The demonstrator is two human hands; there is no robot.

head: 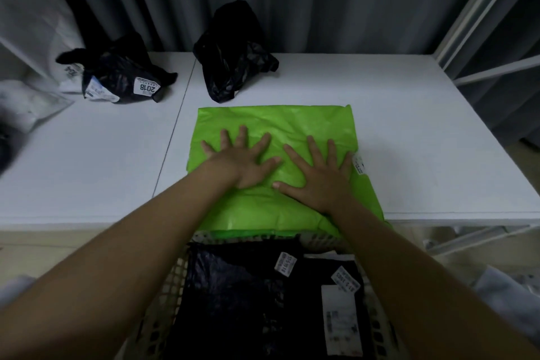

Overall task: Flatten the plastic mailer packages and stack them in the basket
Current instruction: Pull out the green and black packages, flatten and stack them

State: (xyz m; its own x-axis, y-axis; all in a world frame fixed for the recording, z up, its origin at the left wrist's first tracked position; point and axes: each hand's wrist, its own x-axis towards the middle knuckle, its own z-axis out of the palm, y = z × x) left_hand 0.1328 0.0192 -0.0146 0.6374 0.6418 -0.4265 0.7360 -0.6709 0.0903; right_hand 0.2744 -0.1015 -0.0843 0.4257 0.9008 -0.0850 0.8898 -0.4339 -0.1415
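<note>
I am wearing nothing on either arm, my forearms showing bare from the 7 and 5 o'clock corners up to the wrists, and my left hand (244, 162) and right hand (317, 177) are carrying no rings, watch, or gloves.

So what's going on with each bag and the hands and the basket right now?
Green mailer: spread flat on the table, near edge hanging over the basket.
Left hand: open, pressing the green mailer.
Right hand: open, pressing the green mailer.
Black bag with the 2018 label: crumpled.
Other black bag: crumpled, standing up.
Basket: holds flat black mailers.
</note>
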